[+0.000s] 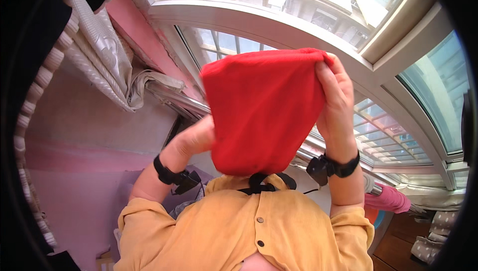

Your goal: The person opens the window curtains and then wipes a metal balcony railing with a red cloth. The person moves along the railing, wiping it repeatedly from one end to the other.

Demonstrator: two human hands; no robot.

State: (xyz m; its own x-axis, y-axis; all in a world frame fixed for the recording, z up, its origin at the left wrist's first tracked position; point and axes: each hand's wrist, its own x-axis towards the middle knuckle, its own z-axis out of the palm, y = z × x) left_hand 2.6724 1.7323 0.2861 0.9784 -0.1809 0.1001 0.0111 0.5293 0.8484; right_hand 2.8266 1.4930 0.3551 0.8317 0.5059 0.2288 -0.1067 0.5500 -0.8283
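A red cloth or garment (261,110) is held up in front of my chest, before the window, its lower part rounded and hanging. My right hand (336,80) grips its upper right corner between thumb and fingers. My left hand (199,133) is at the cloth's lower left edge; its fingers are hidden behind or inside the cloth, so its grip does not show. Both wrists wear black straps with small black devices. The front of a yellow buttoned shirt fills the bottom of the view.
A white-framed window (239,13) with bars outside curves across the top and right. A pale curtain (101,54) hangs at the upper left by a metal rail (194,105). Pink cloth (390,198) lies at the right, above brown wooden furniture (399,237).
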